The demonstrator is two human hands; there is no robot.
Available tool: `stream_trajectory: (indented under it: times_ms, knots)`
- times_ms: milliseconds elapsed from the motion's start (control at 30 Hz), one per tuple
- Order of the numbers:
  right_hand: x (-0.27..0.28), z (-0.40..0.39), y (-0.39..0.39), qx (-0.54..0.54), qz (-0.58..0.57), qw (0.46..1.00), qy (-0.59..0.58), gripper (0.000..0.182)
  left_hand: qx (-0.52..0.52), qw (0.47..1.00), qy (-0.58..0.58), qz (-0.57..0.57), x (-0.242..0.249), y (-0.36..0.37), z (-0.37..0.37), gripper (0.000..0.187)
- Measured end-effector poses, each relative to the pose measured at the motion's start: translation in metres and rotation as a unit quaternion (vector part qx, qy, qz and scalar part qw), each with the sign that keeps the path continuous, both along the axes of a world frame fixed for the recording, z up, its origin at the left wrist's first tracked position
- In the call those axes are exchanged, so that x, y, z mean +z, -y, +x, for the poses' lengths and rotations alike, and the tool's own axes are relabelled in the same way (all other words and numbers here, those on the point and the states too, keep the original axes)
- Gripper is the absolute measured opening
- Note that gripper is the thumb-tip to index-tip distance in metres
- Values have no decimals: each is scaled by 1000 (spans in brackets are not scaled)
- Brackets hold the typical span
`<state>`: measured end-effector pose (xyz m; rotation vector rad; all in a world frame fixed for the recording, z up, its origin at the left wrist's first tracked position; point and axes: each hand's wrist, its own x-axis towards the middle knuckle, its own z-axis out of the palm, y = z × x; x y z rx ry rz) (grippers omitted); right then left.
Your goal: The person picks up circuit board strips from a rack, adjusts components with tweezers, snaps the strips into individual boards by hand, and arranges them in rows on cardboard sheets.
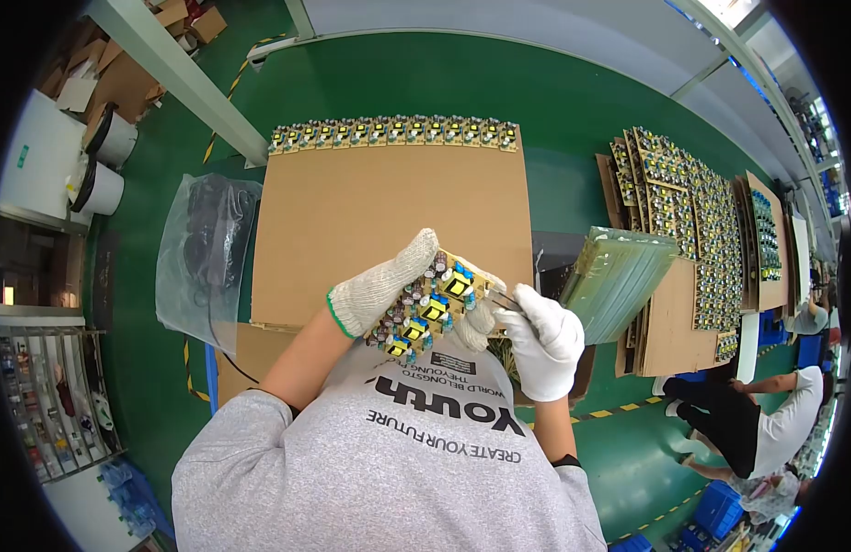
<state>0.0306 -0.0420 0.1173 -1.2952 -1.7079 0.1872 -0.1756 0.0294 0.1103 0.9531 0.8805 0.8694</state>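
My left hand (384, 283), in a knitted glove with a green cuff, grips a strip of circuit boards (432, 308). The thumb lies along its upper edge, and gloved fingers show at the far side of the strip. The boards carry yellow-and-black transformers, blue parts and dark round capacitors. My right hand (547, 340) wears a white glove and is closed on a pair of tweezers (504, 299), whose tips point at the strip's right end. Both hands are in front of my chest, above the near edge of a cardboard sheet (393, 212).
A row of circuit boards (398, 132) lines the cardboard's far edge. At right stand a stack of greenish panels (619, 281) and cardboard layers covered with boards (692, 212). A clear plastic bag (205, 258) lies left. A person (770, 419) is at far right.
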Motion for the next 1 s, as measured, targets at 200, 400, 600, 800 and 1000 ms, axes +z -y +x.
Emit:
stream_trajectory:
  times_ms: [200,400,600,800,1000]
  knots:
    - [-2,4,-2,22,7,1000,11,35,-20,997,4,-76,4,0,0,34]
    - [0,13,-9,48,-18,997,54,29,-35,992,7,-119,8,-3,-2,39]
    - [-5,39,-27,171,-449,842,-246,26,-161,982,-96,-12,11,-8,-5,58]
    - [21,38,-25,109,-579,719,-369,27,-232,969,62,-62,18,-10,0,59]
    - [23,18,-4,8,-414,887,-206,23,-87,979,144,-112,-11,-12,2,74]
